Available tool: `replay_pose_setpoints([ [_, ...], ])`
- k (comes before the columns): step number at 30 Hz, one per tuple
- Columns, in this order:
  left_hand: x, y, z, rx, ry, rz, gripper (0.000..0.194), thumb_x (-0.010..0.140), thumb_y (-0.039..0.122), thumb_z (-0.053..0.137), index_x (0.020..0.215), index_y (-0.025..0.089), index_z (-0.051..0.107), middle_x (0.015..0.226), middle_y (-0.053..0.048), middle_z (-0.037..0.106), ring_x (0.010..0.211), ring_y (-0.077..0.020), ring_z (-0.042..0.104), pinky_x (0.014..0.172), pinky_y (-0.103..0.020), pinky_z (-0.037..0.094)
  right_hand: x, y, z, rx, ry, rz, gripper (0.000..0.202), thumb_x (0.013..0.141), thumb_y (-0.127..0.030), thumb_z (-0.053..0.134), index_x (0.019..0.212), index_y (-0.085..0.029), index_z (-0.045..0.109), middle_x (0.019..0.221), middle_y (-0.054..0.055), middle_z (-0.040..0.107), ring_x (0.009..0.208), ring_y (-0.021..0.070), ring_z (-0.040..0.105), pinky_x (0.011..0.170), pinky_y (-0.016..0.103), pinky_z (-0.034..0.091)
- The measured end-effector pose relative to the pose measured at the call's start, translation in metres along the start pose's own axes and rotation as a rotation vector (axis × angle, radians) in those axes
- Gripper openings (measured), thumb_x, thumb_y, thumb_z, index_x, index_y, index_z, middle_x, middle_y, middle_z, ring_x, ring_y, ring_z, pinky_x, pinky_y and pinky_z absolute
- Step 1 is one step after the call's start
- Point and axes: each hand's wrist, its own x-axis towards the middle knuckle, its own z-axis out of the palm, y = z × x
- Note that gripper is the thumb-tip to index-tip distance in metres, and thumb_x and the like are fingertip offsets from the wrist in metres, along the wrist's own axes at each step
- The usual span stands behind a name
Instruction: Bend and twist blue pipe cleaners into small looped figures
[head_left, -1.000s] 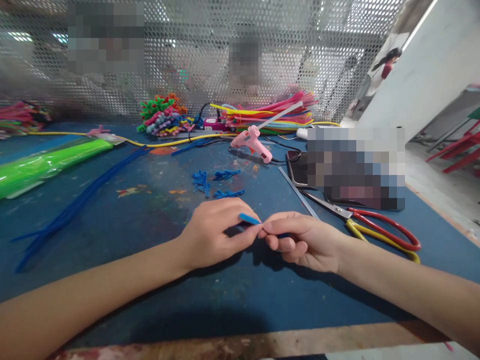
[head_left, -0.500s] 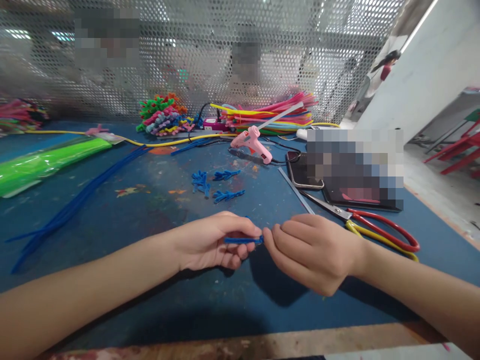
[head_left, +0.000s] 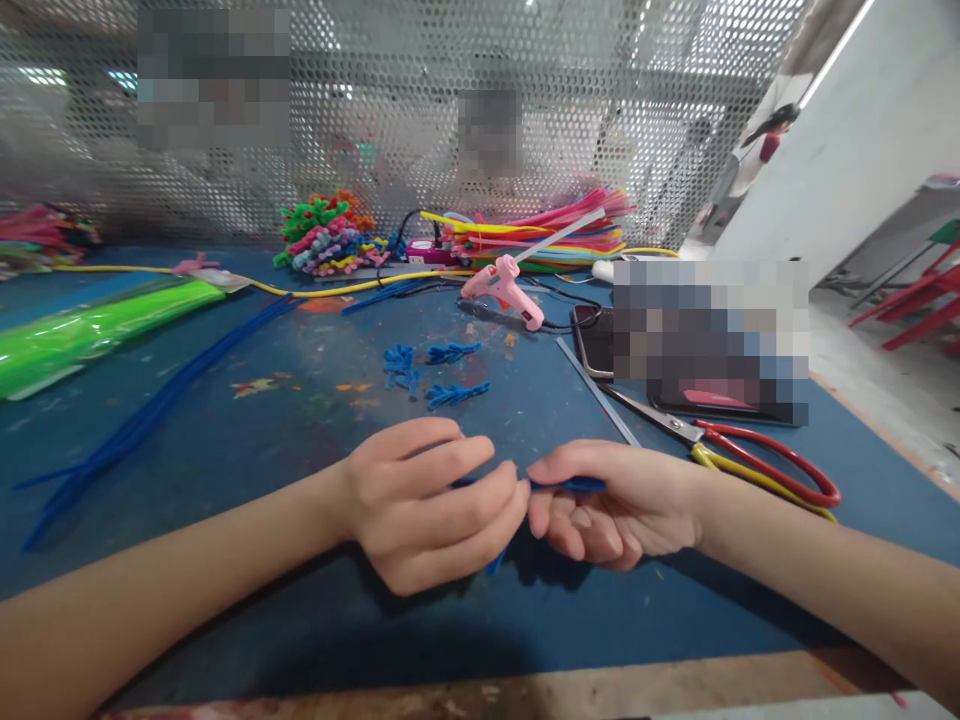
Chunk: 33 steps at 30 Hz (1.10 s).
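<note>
Between my two hands is a blue pipe cleaner piece, mostly covered by fingers. My right hand pinches it between thumb and forefinger, with the blue stem lying along the palm. My left hand, back turned to the camera, closes its fingertips on the other end. A bit of blue pokes out below the left fingers. Just beyond the hands lie several small branched blue pipe cleaner sprigs on the blue table.
Scissors with red and yellow handles lie right, near a clear glue stick and a phone. A pink glue gun stands behind. Long blue pipe cleaners and a green pack occupy the left; colourful bundles line the back.
The blue piece has passed from lying along my left hand to lying along my right. My left hand has rolled over, back up; my right has turned palm inward.
</note>
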Motion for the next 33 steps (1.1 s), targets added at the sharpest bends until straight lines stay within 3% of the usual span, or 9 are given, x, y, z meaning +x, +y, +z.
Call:
replay_pose_setpoints([
  [5, 0.001, 0.004, 0.001, -0.057, 0.007, -0.15, 0.018, 0.082, 0.024, 0.057, 0.09, 0.037, 0.066, 0.087, 0.004, 0.071, 0.087, -0.0173, 0.065, 0.084, -0.034, 0.047, 0.003, 0.009, 0.001, -0.008, -0.045, -0.204, 0.018, 0.08, -0.019, 0.052, 0.069, -0.008, 0.062, 0.049, -0.002, 0.054, 0.032, -0.0011, 0.031, 0.031, 0.008, 0.025],
  [8, 0.016, -0.007, 0.002, -0.261, -0.088, -0.242, 0.009, 0.079, 0.031, 0.06, 0.078, 0.029, 0.068, 0.077, 0.0, 0.071, 0.076, -0.0159, 0.064, 0.074, -0.028, 0.049, 0.002, 0.008, 0.001, -0.183, 0.067, -0.426, 0.018, 0.081, -0.025, 0.054, 0.072, -0.011, 0.061, 0.049, -0.004, 0.05, 0.033, -0.0011, 0.025, 0.033, 0.011, 0.02],
  [10, 0.026, -0.013, 0.005, -0.448, -0.156, -0.532, 0.014, 0.078, 0.03, 0.06, 0.069, 0.022, 0.067, 0.068, -0.001, 0.068, 0.063, -0.0134, 0.061, 0.061, -0.024, 0.048, 0.0, 0.007, 0.001, -0.526, 0.223, -0.608, 0.022, 0.084, -0.03, 0.051, 0.073, -0.013, 0.06, 0.052, -0.003, 0.051, 0.036, 0.0016, 0.029, 0.036, 0.015, 0.022],
  [14, 0.036, -0.017, 0.009, -1.039, -0.473, -1.139, 0.022, 0.074, 0.031, 0.062, 0.059, 0.015, 0.06, 0.056, -0.001, 0.062, 0.046, -0.0086, 0.052, 0.042, -0.018, 0.04, -0.007, 0.008, 0.002, -1.698, 0.493, -1.01, 0.028, 0.088, -0.017, 0.04, 0.067, -0.012, 0.058, 0.058, 0.003, 0.053, 0.05, 0.0092, 0.041, 0.047, 0.025, 0.026],
  [16, 0.035, -0.018, 0.01, -1.258, -0.585, -1.325, 0.022, 0.071, 0.028, 0.064, 0.056, 0.013, 0.057, 0.054, -0.001, 0.06, 0.044, -0.0071, 0.051, 0.041, -0.016, 0.038, -0.01, 0.009, 0.003, -2.163, 0.514, -1.156, 0.031, 0.088, -0.01, 0.035, 0.069, -0.011, 0.059, 0.059, 0.005, 0.053, 0.052, 0.0111, 0.041, 0.049, 0.028, 0.024],
  [19, 0.033, -0.018, 0.01, -1.405, -0.659, -1.428, 0.02, 0.068, 0.025, 0.067, 0.057, 0.013, 0.055, 0.055, 0.0, 0.059, 0.044, -0.0068, 0.052, 0.043, -0.016, 0.041, -0.013, 0.006, 0.002, -2.466, 0.506, -1.284, 0.029, 0.09, -0.013, 0.037, 0.074, -0.013, 0.061, 0.06, 0.004, 0.054, 0.052, 0.0124, 0.042, 0.048, 0.029, 0.025],
  [24, 0.031, -0.013, 0.012, -1.585, -0.286, -1.507, 0.014, 0.07, 0.021, 0.067, 0.066, 0.015, 0.056, 0.062, 0.002, 0.059, 0.057, -0.0082, 0.056, 0.052, -0.018, 0.048, -0.017, 0.001, -0.006, -2.24, 0.762, -1.681, 0.013, 0.087, -0.016, 0.05, 0.096, -0.015, 0.06, 0.081, 0.006, 0.063, 0.074, 0.0146, 0.054, 0.063, 0.028, 0.041],
  [27, 0.03, -0.01, 0.015, -1.679, -0.077, -1.586, 0.013, 0.069, 0.021, 0.069, 0.07, 0.016, 0.056, 0.069, 0.002, 0.06, 0.066, -0.0088, 0.058, 0.056, -0.018, 0.049, -0.012, 0.004, -0.007, -2.107, 0.899, -1.893, 0.012, 0.084, -0.016, 0.055, 0.094, -0.02, 0.06, 0.076, 0.002, 0.062, 0.071, 0.0135, 0.053, 0.063, 0.029, 0.042],
  [33, 0.025, -0.005, 0.019, -1.829, -0.017, -1.498, 0.012, 0.07, 0.018, 0.069, 0.071, 0.014, 0.058, 0.068, 0.003, 0.055, 0.065, -0.0058, 0.053, 0.063, -0.017, 0.046, 0.002, 0.009, -0.001, -2.338, 0.811, -1.738, 0.021, 0.085, -0.017, 0.053, 0.106, -0.019, 0.058, 0.07, -0.002, 0.066, 0.062, 0.0116, 0.054, 0.055, 0.029, 0.036],
])
